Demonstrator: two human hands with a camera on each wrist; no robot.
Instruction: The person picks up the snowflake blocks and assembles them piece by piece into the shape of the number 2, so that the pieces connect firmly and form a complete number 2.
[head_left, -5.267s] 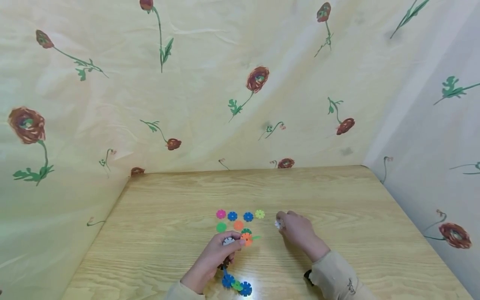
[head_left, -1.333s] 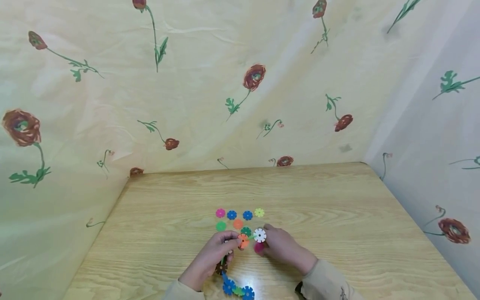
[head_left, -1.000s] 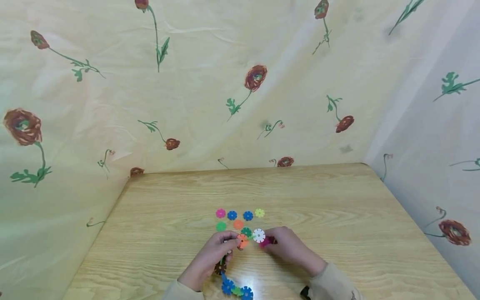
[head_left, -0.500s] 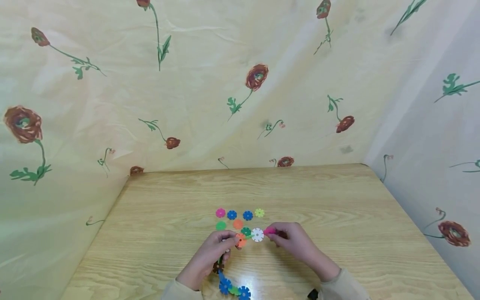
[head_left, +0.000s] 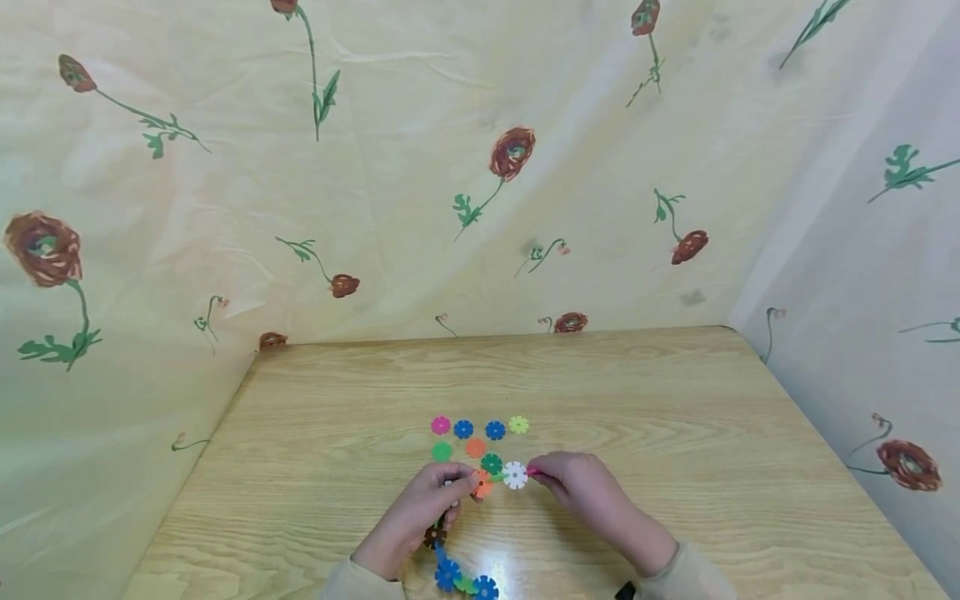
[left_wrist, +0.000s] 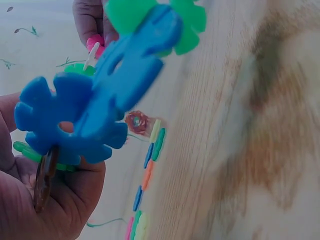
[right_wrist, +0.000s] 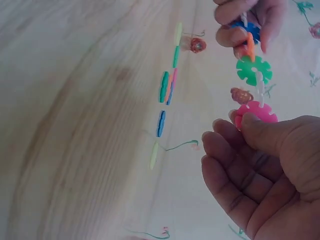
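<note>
Left grip point(head_left: 422, 507): pinches orange disc point(head_left: 483, 488) | right grip point(head_left: 592, 496): pinches pink disc point(right_wrist: 261, 111) | white disc point(head_left: 516, 475): earlier right-held, now slotted on green disc point(right_wrist: 254, 71)

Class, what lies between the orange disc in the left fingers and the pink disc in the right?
A green disc, then a white disc; the right wrist view shows both.
</note>
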